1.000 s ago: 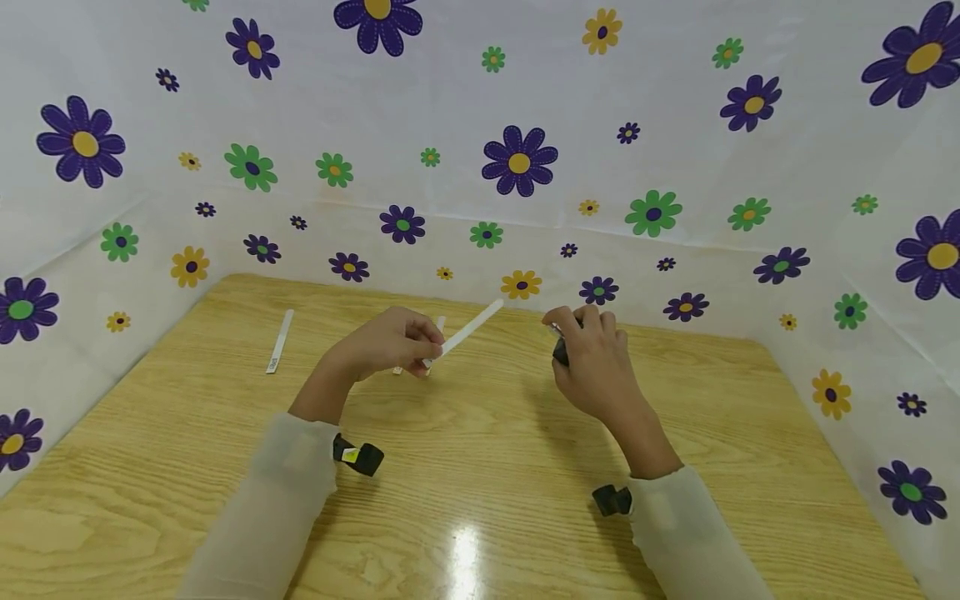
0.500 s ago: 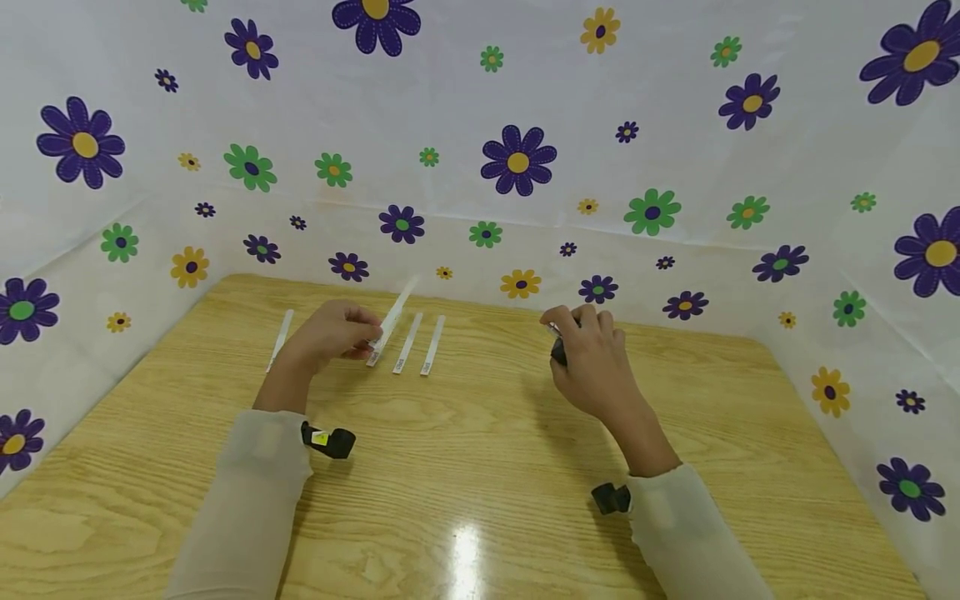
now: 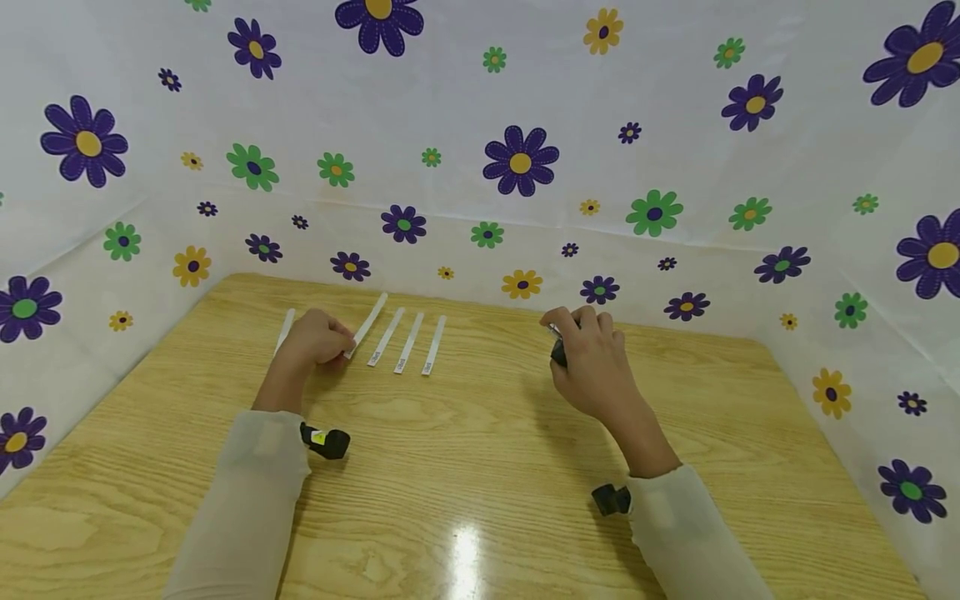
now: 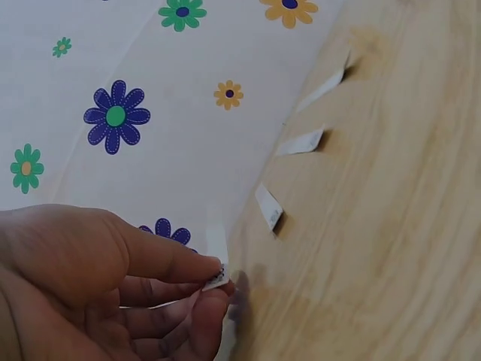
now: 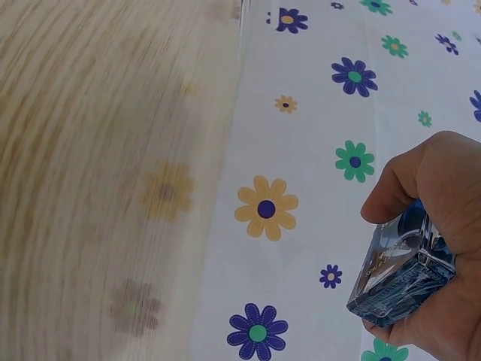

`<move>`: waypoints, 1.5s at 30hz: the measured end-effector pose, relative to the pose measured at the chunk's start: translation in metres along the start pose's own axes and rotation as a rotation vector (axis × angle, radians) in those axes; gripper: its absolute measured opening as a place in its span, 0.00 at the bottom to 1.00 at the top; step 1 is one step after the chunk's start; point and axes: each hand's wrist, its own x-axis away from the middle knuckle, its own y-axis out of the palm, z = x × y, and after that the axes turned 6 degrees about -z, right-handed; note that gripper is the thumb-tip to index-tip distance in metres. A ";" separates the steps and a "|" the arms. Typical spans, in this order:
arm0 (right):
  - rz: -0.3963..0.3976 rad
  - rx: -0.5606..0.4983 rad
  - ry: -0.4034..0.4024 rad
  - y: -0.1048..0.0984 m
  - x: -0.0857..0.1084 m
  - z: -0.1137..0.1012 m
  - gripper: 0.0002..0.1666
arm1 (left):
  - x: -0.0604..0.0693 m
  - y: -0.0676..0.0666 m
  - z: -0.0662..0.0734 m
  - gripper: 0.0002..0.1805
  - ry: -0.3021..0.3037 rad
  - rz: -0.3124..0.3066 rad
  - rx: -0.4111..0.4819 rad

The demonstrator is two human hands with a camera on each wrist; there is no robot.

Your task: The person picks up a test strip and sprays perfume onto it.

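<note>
In the head view my left hand [image 3: 313, 340] pinches the labelled end of a white paper test strip [image 3: 369, 322] between thumb and fingertips. The left wrist view shows the printed end of that strip [image 4: 218, 277] at the fingertips. To its right, three similar white strips [image 3: 408, 342] lie side by side, print at their near ends. Another strip [image 3: 285, 328] is partly hidden behind the left hand. My right hand [image 3: 592, 358] grips a square glass perfume bottle [image 5: 402, 274], dark blue with clear faces, raised above the table.
The wooden table [image 3: 480, 450] runs back to a white cloth [image 3: 450, 108] printed with flowers, which stands at the back and both sides. Black wrist cameras [image 3: 326, 442] sit on both sleeves.
My left hand has moved left with a strip, away from the right hand. One strip now lies left of the two that were beside it. The right hand stays in place with the perfume bottle.
</note>
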 end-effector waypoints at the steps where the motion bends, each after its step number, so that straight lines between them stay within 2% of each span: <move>1: 0.000 0.000 0.000 0.000 0.000 0.000 0.29 | -0.001 0.000 -0.001 0.13 -0.007 0.001 -0.012; 4: 0.001 0.001 0.002 -0.001 0.000 0.000 0.29 | -0.003 0.000 -0.004 0.12 -0.025 0.015 -0.037; 19: 0.017 0.008 -0.011 -0.001 0.000 -0.001 0.28 | 0.003 -0.005 -0.011 0.07 0.001 0.105 -0.181; 23: 0.018 0.010 -0.014 -0.001 -0.001 -0.001 0.29 | 0.009 -0.012 -0.014 0.09 0.005 0.136 -0.145; 28: 0.015 0.014 -0.013 -0.001 -0.001 -0.001 0.29 | 0.015 -0.023 -0.023 0.10 0.043 0.156 -0.115; 33: 0.007 0.013 -0.010 -0.001 -0.001 -0.002 0.29 | 0.019 -0.035 -0.032 0.18 0.043 0.162 -0.104; 39: -0.002 0.003 -0.003 -0.001 0.000 -0.002 0.28 | 0.023 -0.047 -0.043 0.19 0.020 0.146 -0.012; 45: -0.003 0.003 -0.003 0.000 0.000 -0.001 0.28 | 0.028 -0.055 -0.050 0.21 -0.031 0.144 -0.042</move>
